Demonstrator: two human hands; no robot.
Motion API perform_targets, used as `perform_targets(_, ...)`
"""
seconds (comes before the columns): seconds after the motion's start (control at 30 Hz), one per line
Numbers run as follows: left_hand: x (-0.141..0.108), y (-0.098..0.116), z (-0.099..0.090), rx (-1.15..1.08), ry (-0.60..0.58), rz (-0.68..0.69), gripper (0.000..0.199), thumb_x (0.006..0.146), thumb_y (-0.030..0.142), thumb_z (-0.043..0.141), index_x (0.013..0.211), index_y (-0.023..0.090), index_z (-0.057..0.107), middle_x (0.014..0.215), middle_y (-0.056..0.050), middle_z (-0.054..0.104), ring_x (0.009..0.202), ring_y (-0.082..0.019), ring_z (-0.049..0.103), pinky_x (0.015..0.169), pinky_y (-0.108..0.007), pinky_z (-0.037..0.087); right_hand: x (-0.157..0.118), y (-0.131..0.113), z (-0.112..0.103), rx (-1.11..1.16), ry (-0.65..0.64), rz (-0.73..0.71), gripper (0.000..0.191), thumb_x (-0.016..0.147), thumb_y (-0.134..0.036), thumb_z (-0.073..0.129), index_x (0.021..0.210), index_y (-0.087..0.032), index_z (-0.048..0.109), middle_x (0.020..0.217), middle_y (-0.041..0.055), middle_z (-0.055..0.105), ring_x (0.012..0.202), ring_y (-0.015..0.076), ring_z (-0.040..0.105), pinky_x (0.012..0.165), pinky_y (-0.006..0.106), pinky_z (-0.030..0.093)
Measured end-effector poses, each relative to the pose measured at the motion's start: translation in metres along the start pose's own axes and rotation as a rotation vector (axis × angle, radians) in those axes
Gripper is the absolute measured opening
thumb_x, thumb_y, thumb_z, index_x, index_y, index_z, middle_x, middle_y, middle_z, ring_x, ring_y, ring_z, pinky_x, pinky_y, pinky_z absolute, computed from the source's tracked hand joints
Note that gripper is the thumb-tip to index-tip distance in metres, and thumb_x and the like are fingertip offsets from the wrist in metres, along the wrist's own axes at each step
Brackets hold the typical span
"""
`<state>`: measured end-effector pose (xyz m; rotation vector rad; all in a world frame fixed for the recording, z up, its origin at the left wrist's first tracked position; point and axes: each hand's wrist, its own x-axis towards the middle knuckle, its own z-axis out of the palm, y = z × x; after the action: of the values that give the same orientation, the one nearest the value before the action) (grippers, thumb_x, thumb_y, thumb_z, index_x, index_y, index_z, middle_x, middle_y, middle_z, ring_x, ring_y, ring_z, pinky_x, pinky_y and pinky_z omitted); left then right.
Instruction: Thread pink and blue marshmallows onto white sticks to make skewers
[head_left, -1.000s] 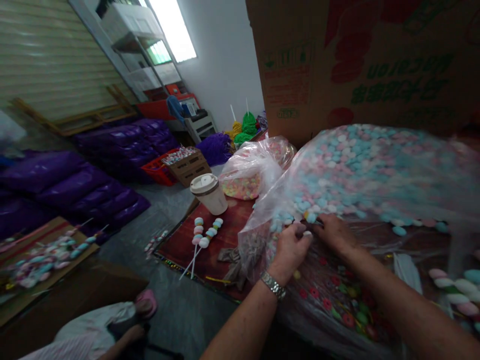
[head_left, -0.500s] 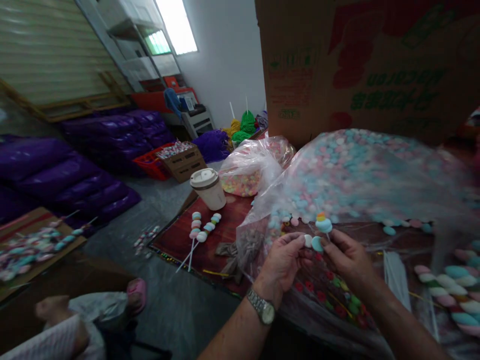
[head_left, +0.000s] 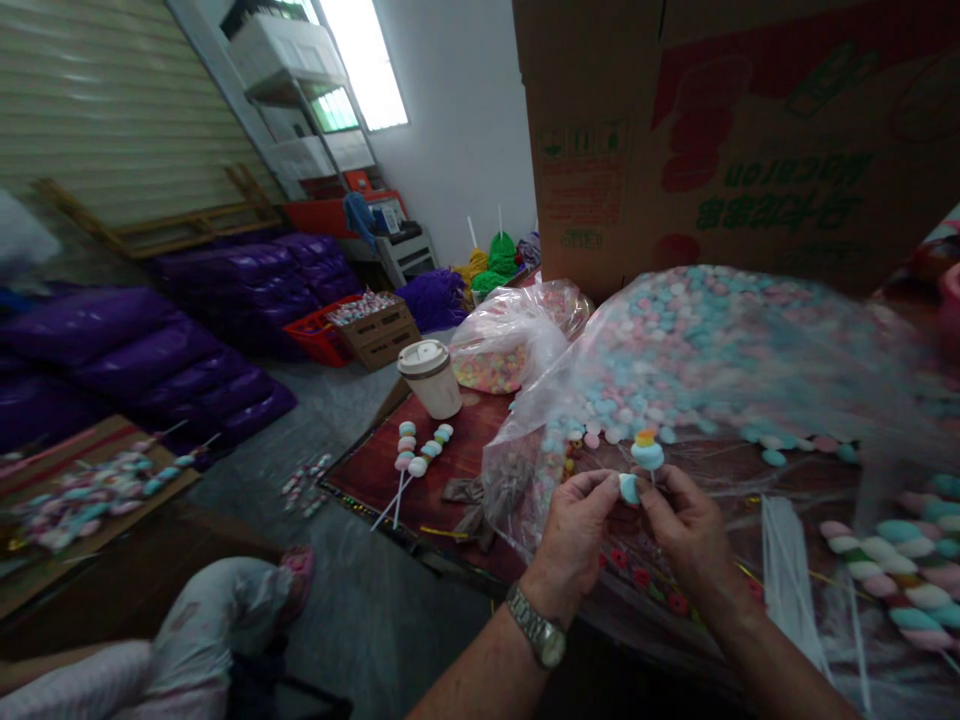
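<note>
My left hand [head_left: 574,520] pinches a small pale blue and white marshmallow [head_left: 628,488] between thumb and fingers. Close beside it, my right hand [head_left: 686,515] is closed on a thin stick, mostly hidden by the fingers. Atop that stick sits a threaded blue and white marshmallow [head_left: 646,455] with an orange-yellow piece [head_left: 645,437] above it. Both hands are over the plastic sheet of a big clear bag [head_left: 739,345] full of pink, white and blue marshmallows. To the right lies a bundle of white sticks [head_left: 791,570], with finished marshmallow skewers [head_left: 896,570] beyond.
Two marshmallow skewers [head_left: 420,455] lie crossed on the dark red table [head_left: 375,450], near a lidded cup [head_left: 431,375]. A large carton [head_left: 615,130] stands behind the bag. At left are another person's leg [head_left: 217,600], a skewer-filled cardboard tray [head_left: 176,490] and purple sacks [head_left: 135,360].
My left hand has moved slightly right, closer to my right hand, and the two pale pieces between them now overlap. The view has shifted a little. The other person's leg has moved.
</note>
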<state>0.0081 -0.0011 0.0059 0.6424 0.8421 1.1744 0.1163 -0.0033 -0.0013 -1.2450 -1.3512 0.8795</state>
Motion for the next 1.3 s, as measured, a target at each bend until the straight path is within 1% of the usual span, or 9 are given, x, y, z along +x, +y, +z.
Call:
perform_targets(0.13, -0.006, -0.001, 0.001, 0.037, -0.057, 0.059, 0.028, 0.066, 0.027, 0.069, 0.085, 0.009, 0.06, 0.072, -0.006, 0.062, 0.06, -0.012, 0.057, 0.059, -0.025, 0.046, 0.002, 0.005, 0.001, -0.008, 0.021, 0.05, 0.022, 0.078, -0.04, 0.051, 0.08, -0.018, 0.054, 0.069, 0.0005, 0.056, 0.063, 0.0146, 0.052, 0.053, 0.023, 0.041)
perform_targets(0.23, -0.005, -0.001, -0.003, 0.093, 0.014, 0.095, 0.029, 0.06, 0.022, 0.072, 0.083, 0.009, 0.06, 0.069, -0.004, 0.061, 0.058, -0.011, 0.055, 0.057, -0.023, 0.045, -0.004, 0.001, -0.011, -0.085, -0.053, 0.057, 0.025, 0.08, -0.041, 0.046, 0.082, -0.018, 0.057, 0.066, 0.0006, 0.058, 0.058, 0.0143, 0.052, 0.049, 0.022, 0.04)
perform_targets(0.4, 0.005, -0.001, -0.014, 0.128, 0.18, 0.161, 0.02, 0.059, 0.02, 0.068, 0.075, 0.012, 0.06, 0.069, -0.001, 0.06, 0.06, -0.01, 0.054, 0.058, -0.02, 0.043, -0.033, -0.001, -0.043, -0.485, -0.184, -0.066, 0.026, 0.083, -0.035, 0.04, 0.092, -0.024, 0.061, 0.068, 0.0013, 0.062, 0.062, 0.0174, 0.059, 0.055, 0.024, 0.044)
perform_targets(0.57, 0.006, -0.002, -0.013, 0.351, 0.237, 0.259, 0.019, 0.062, 0.015, 0.061, 0.08, 0.013, 0.061, 0.072, -0.001, 0.061, 0.064, -0.011, 0.054, 0.061, -0.02, 0.044, -0.051, 0.003, -0.046, -0.917, -0.245, -0.119, 0.031, 0.083, -0.022, 0.032, 0.095, -0.025, 0.06, 0.077, 0.0062, 0.066, 0.078, 0.0227, 0.062, 0.067, 0.031, 0.045)
perform_targets(0.67, 0.002, -0.002, -0.012, 0.494, 0.227, 0.33, 0.019, 0.065, 0.013, 0.056, 0.083, 0.013, 0.061, 0.076, -0.003, 0.062, 0.069, -0.013, 0.056, 0.065, -0.022, 0.044, -0.05, -0.002, -0.041, -1.021, -0.264, -0.113, 0.028, 0.083, -0.018, 0.032, 0.091, -0.025, 0.058, 0.082, 0.0051, 0.067, 0.075, 0.0204, 0.063, 0.062, 0.029, 0.043)
perform_targets(0.8, -0.003, -0.006, -0.013, 0.671, 0.166, 0.439, 0.021, 0.068, 0.013, 0.051, 0.085, 0.016, 0.062, 0.078, -0.001, 0.062, 0.07, -0.013, 0.055, 0.066, -0.021, 0.044, -0.05, -0.012, -0.042, -1.127, -0.295, -0.127, 0.022, 0.08, -0.014, 0.038, 0.084, -0.026, 0.056, 0.076, 0.0023, 0.068, 0.066, 0.0188, 0.063, 0.054, 0.027, 0.038)
perform_targets(0.9, -0.005, -0.011, -0.013, 0.762, 0.127, 0.445, 0.02, 0.07, 0.015, 0.051, 0.086, 0.017, 0.063, 0.075, -0.001, 0.061, 0.066, -0.012, 0.054, 0.062, -0.02, 0.043, -0.051, -0.017, -0.042, -1.2, -0.292, -0.122, 0.021, 0.078, -0.013, 0.042, 0.082, -0.027, 0.056, 0.072, 0.0001, 0.067, 0.058, 0.0173, 0.062, 0.046, 0.026, 0.031)
perform_targets(1.07, -0.004, -0.013, -0.011, 0.802, 0.145, 0.453, 0.023, 0.07, 0.013, 0.049, 0.087, 0.017, 0.064, 0.075, -0.001, 0.063, 0.066, -0.014, 0.056, 0.062, -0.021, 0.044, -0.051, -0.016, -0.034, -1.237, -0.297, -0.118, 0.021, 0.074, -0.009, 0.044, 0.08, -0.024, 0.056, 0.066, 0.0003, 0.065, 0.055, 0.0176, 0.062, 0.044, 0.025, 0.027)
perform_targets(1.3, -0.009, -0.021, -0.019, 0.896, 0.042, 0.551, 0.03, 0.073, 0.013, 0.05, 0.098, 0.019, 0.064, 0.092, -0.007, 0.065, 0.084, -0.02, 0.058, 0.081, -0.028, 0.043, -0.043, -0.008, -0.025, -1.228, -0.288, -0.109, 0.019, 0.076, -0.008, 0.041, 0.074, -0.022, 0.054, 0.061, 0.0008, 0.063, 0.051, 0.0174, 0.061, 0.042, 0.025, 0.025)
